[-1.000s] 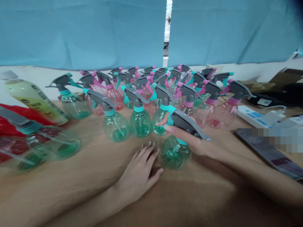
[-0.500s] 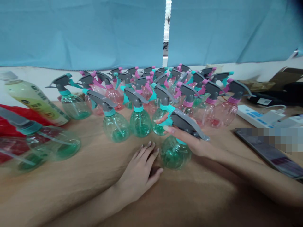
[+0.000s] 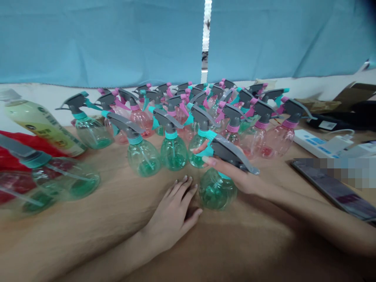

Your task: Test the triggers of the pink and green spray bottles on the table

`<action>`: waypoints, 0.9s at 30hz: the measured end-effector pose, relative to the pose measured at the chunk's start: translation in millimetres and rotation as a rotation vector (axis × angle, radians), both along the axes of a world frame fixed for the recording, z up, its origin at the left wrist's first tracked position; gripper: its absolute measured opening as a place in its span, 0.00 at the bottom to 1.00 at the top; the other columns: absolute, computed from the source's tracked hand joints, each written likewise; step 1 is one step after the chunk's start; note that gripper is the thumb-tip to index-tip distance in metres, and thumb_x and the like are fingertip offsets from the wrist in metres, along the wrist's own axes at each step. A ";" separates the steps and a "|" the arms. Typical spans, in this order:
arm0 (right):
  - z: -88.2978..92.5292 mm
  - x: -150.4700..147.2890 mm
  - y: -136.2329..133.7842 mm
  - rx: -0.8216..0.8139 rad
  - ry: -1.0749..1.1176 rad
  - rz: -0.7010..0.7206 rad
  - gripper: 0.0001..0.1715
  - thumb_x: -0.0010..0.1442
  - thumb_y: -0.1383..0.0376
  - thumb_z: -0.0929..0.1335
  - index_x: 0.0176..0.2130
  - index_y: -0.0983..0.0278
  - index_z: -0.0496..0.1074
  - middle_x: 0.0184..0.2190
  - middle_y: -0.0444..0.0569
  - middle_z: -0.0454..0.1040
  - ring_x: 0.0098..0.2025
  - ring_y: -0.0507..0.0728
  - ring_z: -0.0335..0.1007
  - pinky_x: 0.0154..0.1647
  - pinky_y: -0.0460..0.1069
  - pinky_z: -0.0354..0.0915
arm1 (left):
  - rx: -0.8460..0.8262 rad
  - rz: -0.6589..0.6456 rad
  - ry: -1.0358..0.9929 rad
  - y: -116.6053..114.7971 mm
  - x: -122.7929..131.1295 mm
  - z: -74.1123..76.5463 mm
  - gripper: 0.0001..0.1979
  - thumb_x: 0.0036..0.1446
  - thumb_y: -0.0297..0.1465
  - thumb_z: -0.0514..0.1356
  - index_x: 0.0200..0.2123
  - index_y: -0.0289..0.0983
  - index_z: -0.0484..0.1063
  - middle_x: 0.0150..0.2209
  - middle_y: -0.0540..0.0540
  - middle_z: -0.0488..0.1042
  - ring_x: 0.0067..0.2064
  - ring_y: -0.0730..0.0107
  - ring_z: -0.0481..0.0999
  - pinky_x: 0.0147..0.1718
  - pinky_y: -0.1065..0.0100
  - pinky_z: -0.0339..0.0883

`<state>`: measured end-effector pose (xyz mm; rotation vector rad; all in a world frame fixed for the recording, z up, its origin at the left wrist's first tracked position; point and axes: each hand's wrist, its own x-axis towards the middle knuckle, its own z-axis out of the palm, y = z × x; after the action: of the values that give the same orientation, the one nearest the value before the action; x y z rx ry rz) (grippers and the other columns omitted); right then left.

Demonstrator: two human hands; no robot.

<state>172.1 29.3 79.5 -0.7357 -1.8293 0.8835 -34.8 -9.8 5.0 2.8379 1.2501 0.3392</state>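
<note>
**A:** What sits nearest to us?

**B:** We see a tan tabletop (image 3: 241, 250) and 2 bare hands. The right hand (image 3: 242, 180) is closed around a clear green plastic spray bottle (image 3: 217, 192), its fingers curled narrowly under the grey-and-teal trigger head (image 3: 230, 154).

**A:** And how does that bottle lie?

**B:** We find it roughly upright below the palm, with the head's long axis running from upper left to lower right. The left hand (image 3: 173, 215) rests flat and open, fingers loosely apart, its thumb just beside the bottle (we can't tell if they touch). So the right hand is the nearer.

**A:** What stands beyond?

**B:** Right past the fingertips, a teal-collared green spray bottle (image 3: 196, 156) crowds the way. Behind it we count many pink and green spray bottles (image 3: 280, 141). Off to the sides are a red plastic bag (image 3: 17, 143), a white power strip (image 3: 317, 143) and a dark smartphone (image 3: 331, 184). Farthest off hangs a blue cloth curtain (image 3: 102, 39).
</note>
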 end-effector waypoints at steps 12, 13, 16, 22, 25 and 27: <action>-3.2 -0.2 2.5 -0.010 0.001 -0.002 0.07 0.63 0.58 0.65 0.39 0.57 0.67 0.32 0.42 0.67 0.32 0.52 0.62 0.34 0.49 0.60 | -0.004 -0.008 0.016 -0.1 0.8 3.4 0.23 0.65 0.39 0.53 0.56 0.29 0.64 0.62 0.32 0.60 0.63 0.50 0.58 0.58 0.48 0.56; -3.5 0.0 2.6 -0.009 -0.005 -0.002 0.07 0.63 0.57 0.65 0.39 0.57 0.68 0.32 0.42 0.67 0.31 0.52 0.62 0.34 0.49 0.60 | -0.005 -0.009 0.017 -0.1 0.9 3.5 0.23 0.65 0.39 0.53 0.56 0.29 0.64 0.62 0.32 0.60 0.63 0.50 0.58 0.58 0.48 0.56; -4.7 0.3 3.1 -0.007 -0.016 -0.006 0.08 0.63 0.57 0.65 0.41 0.57 0.68 0.31 0.42 0.67 0.31 0.52 0.62 0.35 0.49 0.61 | -0.006 -0.007 0.011 0.2 0.8 3.3 0.23 0.65 0.39 0.53 0.57 0.29 0.64 0.62 0.33 0.61 0.63 0.50 0.59 0.58 0.48 0.57; -5.1 -0.2 3.9 -0.012 -0.023 -0.022 0.09 0.62 0.57 0.66 0.42 0.57 0.69 0.28 0.42 0.66 0.28 0.52 0.60 0.30 0.49 0.57 | 0.006 -0.009 0.002 0.0 0.5 2.5 0.22 0.65 0.39 0.53 0.56 0.30 0.64 0.62 0.33 0.61 0.63 0.50 0.58 0.58 0.48 0.57; -3.5 0.2 3.3 -0.009 -0.012 -0.014 0.08 0.62 0.58 0.66 0.41 0.57 0.69 0.27 0.41 0.65 0.27 0.51 0.58 0.28 0.48 0.56 | 0.013 -0.009 -0.002 -0.2 0.4 2.1 0.22 0.64 0.38 0.54 0.56 0.30 0.64 0.62 0.33 0.61 0.63 0.50 0.59 0.58 0.48 0.56; -2.5 0.4 3.0 -0.018 -0.015 -0.010 0.07 0.62 0.58 0.66 0.40 0.57 0.68 0.27 0.41 0.64 0.27 0.51 0.58 0.28 0.48 0.56 | 0.012 -0.007 -0.016 -0.2 0.2 1.7 0.22 0.64 0.38 0.54 0.56 0.30 0.64 0.62 0.33 0.61 0.63 0.50 0.59 0.58 0.48 0.57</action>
<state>172.4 32.3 77.0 -0.7641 -1.8316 0.8911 -34.6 -10.0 6.8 2.8423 1.2396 0.3697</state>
